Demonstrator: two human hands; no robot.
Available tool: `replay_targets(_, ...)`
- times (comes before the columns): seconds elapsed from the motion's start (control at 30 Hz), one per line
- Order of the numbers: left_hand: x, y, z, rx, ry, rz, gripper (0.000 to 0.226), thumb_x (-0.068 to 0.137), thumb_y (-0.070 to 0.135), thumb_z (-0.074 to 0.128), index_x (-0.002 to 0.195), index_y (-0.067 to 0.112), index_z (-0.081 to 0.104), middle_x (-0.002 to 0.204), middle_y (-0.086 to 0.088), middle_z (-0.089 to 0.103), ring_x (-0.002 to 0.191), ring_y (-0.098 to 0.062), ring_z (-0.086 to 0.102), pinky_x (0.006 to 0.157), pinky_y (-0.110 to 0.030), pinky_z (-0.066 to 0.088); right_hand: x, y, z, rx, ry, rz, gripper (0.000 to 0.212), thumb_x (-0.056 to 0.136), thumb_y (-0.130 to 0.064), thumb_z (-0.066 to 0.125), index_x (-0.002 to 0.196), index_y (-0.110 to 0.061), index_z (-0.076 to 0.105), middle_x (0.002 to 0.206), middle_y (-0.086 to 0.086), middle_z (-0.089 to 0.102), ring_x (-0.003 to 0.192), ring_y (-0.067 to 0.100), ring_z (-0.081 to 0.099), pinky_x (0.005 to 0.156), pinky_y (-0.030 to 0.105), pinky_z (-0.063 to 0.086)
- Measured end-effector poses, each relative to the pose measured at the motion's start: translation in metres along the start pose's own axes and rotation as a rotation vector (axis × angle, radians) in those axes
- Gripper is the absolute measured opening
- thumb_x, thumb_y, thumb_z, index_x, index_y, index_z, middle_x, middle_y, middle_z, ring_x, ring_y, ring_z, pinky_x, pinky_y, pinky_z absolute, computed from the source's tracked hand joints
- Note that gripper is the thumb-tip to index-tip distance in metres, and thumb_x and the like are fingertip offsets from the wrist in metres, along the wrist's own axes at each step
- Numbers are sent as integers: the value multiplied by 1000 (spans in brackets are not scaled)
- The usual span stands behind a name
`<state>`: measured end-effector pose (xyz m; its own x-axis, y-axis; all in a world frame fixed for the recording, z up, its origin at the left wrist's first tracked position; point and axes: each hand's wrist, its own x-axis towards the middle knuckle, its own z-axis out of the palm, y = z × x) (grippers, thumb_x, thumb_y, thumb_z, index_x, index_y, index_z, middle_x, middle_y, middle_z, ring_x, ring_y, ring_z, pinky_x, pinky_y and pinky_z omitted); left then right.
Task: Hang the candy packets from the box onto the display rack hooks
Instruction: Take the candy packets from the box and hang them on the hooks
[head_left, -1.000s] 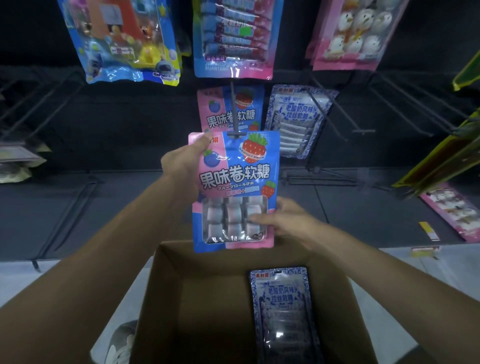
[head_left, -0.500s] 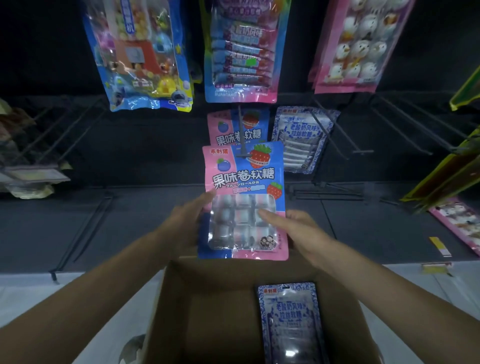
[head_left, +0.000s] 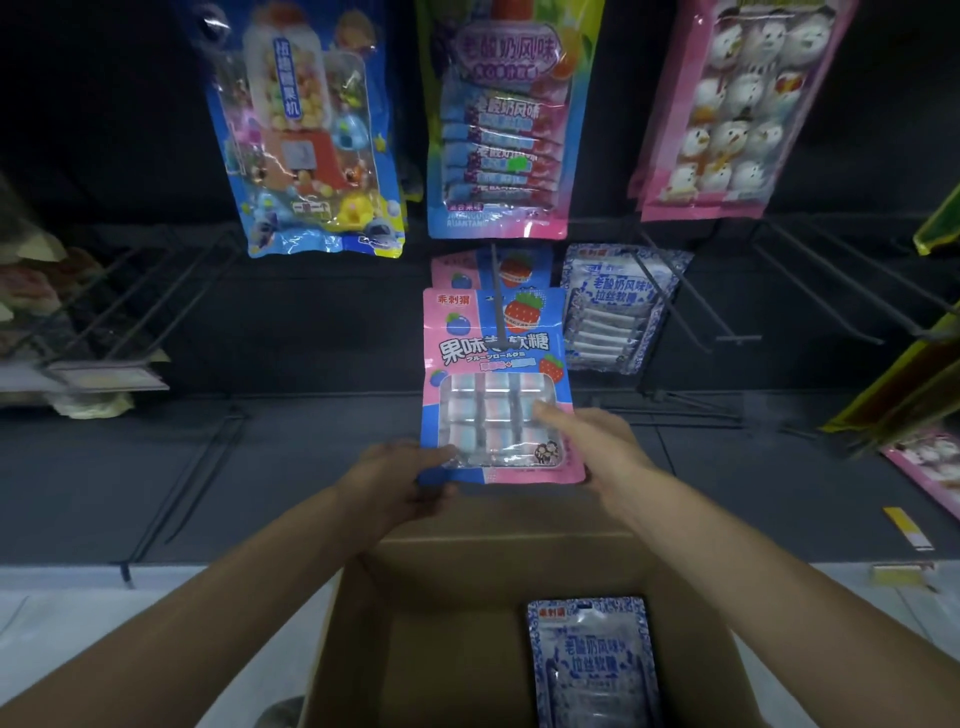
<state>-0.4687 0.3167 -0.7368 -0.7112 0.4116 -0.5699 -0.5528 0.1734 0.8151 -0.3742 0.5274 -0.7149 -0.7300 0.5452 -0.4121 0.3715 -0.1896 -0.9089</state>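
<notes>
A pink-and-blue candy packet (head_left: 493, 358) hangs with the black rack hook (head_left: 497, 306) running through its top, in front of a matching packet (head_left: 457, 270). My left hand (head_left: 400, 478) pinches its lower left corner, thumb on the front. My right hand (head_left: 597, 447) holds the lower right edge, with one digit lying across the clear window. Below them the cardboard box (head_left: 363, 623) stands open. A blue-and-white packet (head_left: 592, 660) lies at the box's right side.
Three large packets hang on the upper row: blue (head_left: 311, 130), multicoloured (head_left: 498, 119), pink snowman (head_left: 727, 104). A blue-and-white packet (head_left: 618, 312) hangs right of the hook. Bare hooks (head_left: 810, 291) stick out at right, and wire hooks (head_left: 130, 312) at left.
The packet went up and onto the hook. My left hand slid from its top left corner down to the bottom left corner. My right hand stayed at the lower right.
</notes>
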Motion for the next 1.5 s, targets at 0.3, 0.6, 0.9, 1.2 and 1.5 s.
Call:
replay_targets(0.3,60,-27,18,128,216,43,20,95,18,77,111,16,65,94,-7,75,57,-20,74,50,-26,47,13,35,-9,-209,20,8,56,93,-16,78,144,-10,55,137,6,53,116,21,52,96,27,41)
replay_targets(0.6,89,-34,21,261,323,119,41,93,1,73,58,19,64,36,9,48,55,-17,41,38,-18,30,11,37,-10,-230,27,0,29,91,-9,78,113,-17,59,98,-3,56,99,18,53,67,25,41)
replay_targets(0.9,71,-30,9,174,375,168,18,94,-2,66,95,16,61,71,-7,59,58,-18,54,40,-18,38,7,29,0,-296,42,-65,24,92,-4,76,106,-18,62,84,-5,57,79,14,57,64,20,43)
replay_targets(1.2,56,10,8,335,310,430,18,90,15,78,93,25,64,71,1,67,62,-15,59,62,-27,46,11,15,-8,-488,182,-333,23,91,-33,79,105,-31,61,86,-11,65,86,17,67,74,31,48)
replay_targets(1.5,97,88,4,391,421,529,68,87,34,80,145,24,46,94,-5,76,93,-23,74,91,-38,57,79,-34,27,-313,237,-356,95,88,-42,83,162,-21,27,88,-3,67,94,24,69,93,41,54)
